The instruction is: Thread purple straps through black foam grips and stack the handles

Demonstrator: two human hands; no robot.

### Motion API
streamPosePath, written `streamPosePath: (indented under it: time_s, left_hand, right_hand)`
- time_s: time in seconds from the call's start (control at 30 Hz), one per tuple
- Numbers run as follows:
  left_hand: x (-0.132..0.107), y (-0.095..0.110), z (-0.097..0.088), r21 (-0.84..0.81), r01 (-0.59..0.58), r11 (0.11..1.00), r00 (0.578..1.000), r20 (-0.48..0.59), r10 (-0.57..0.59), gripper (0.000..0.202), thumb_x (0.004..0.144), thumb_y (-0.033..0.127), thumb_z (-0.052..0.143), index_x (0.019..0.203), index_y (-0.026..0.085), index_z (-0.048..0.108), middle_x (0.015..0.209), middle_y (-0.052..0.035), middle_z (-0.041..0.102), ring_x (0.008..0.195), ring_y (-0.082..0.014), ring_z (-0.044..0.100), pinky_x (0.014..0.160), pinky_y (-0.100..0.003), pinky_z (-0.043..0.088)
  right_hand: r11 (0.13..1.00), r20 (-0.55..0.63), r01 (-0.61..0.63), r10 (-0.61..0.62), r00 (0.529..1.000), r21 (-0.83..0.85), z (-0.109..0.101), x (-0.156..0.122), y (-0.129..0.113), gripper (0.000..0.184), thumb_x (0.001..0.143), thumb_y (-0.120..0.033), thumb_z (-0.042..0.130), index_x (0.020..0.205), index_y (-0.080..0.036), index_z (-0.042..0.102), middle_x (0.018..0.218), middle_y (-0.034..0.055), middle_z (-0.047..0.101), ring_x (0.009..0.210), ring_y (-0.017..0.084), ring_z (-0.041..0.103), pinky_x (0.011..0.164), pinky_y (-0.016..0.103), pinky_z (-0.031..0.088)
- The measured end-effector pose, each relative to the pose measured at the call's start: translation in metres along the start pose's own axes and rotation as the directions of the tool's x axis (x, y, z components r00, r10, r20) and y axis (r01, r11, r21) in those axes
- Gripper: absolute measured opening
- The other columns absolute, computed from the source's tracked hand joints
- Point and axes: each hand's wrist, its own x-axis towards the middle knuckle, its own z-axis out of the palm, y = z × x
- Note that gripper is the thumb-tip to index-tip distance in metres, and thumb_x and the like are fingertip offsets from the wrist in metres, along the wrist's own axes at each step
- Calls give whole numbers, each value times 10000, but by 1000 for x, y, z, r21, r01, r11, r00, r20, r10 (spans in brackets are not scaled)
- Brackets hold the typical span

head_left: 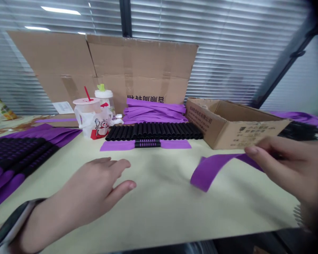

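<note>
My right hand [288,169] at the right edge pinches a purple strap [212,169], which droops down to the pale table [159,204]. My left hand [95,187] hovers low over the table at the left, fingers loosely spread and holding nothing; a watch sits on its wrist. Ahead lies a row of black tubes [153,131], and in front of it a purple strap threaded through a black ribbed sleeve [146,144]. A stack of purple straps [153,111] lies behind the tubes.
An open cardboard box [235,123] stands at the right. A flattened carton [108,67] leans against the window blinds. A drink cup with a red straw in a plastic bag [91,118] and a jar [104,97] stand left of centre. Finished purple-and-black pieces [18,155] cover the left.
</note>
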Motion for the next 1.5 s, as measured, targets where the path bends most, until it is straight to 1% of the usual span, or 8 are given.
streamPosePath:
  time_s: [0.17,0.27,0.5,0.67,1.0,1.1,1.23,1.5]
  left_hand:
    - [13,34,-9,-458,13,889,996,81,27,436,951,441,405,1365,306,430,1296,-61,595,1166,-247,579,896,-392,511]
    - [27,50,-11,-663,72,745,994,112,3,607,871,482,557,1411,296,353,1303,-74,581,1148,-248,582,839,-349,533]
    - [79,45,4,-886,100,452,994,69,-86,187,882,272,505,777,162,613,693,5,604,610,-120,568,538,-219,447]
    - [87,34,11,-999,-12,35,948,-23,-318,193,793,314,664,891,160,600,787,-3,658,657,-132,618,607,-270,538]
    - [70,4,-52,-417,-88,905,724,-651,-230,394,893,318,547,1237,147,463,1260,-107,571,1055,-218,600,885,-357,488]
    - [68,11,-55,115,-115,987,923,-356,149,260,913,379,495,992,162,616,999,-75,662,951,-257,631,856,-396,469]
    - [71,20,-29,237,-157,959,986,89,139,430,974,352,354,673,160,595,646,-55,613,619,-209,610,607,-318,429]
    - [69,19,4,48,-242,969,968,-51,245,375,985,265,343,730,165,598,672,-19,583,617,-155,540,589,-280,353]
  right_hand:
    - [800,583,-199,-217,783,566,22,31,-54,287,876,-506,575,894,-219,577,471,-66,449,379,91,350,366,211,204]
    - [731,548,-76,-435,714,678,35,45,-81,224,879,-414,611,980,-216,583,462,-94,441,380,79,336,375,192,248]
    - [618,-271,483,-409,871,620,53,77,-104,287,897,-345,590,1153,-219,559,1129,65,591,1044,219,572,917,364,469]
    - [428,192,-75,-235,953,900,81,77,-102,454,915,-396,547,1301,-215,392,1254,109,543,1070,214,584,879,384,512]
    - [594,713,-397,-545,441,699,85,68,-113,274,956,-333,474,758,-155,540,592,3,629,538,108,587,573,210,458]
    - [681,777,-378,-515,362,627,86,68,-110,335,953,-461,480,802,-167,531,514,-28,572,421,102,520,460,201,414]
    - [683,705,-255,-530,471,684,90,65,-107,391,921,-516,521,726,-179,496,514,-50,522,427,95,495,443,193,371]
    - [762,405,374,-613,678,529,89,61,-109,297,940,-186,537,645,-150,528,577,-46,454,551,80,389,557,236,244]
